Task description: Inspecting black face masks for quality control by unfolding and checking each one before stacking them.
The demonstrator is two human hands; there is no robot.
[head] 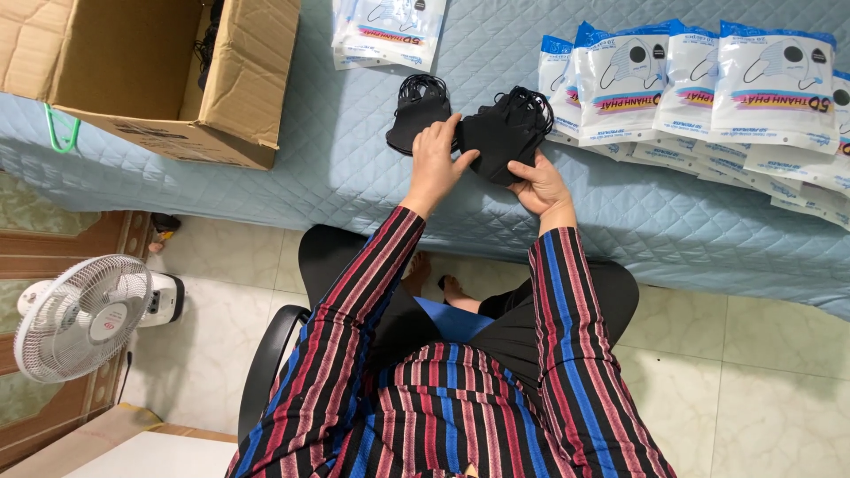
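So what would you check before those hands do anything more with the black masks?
1. Both hands on the stack: ok. The left hand rests on top and the right hand holds the lower edge of the black mask stack.
2. Stack squared up: cannot tell, since the masks are too dark to show their edges.
3. Ear loops free: cannot tell; they bunch at the top.
4. Second mask pile apart from the stack: ok.
5. Packets close by: ok, to the right on the quilt.
6. Box open: ok.
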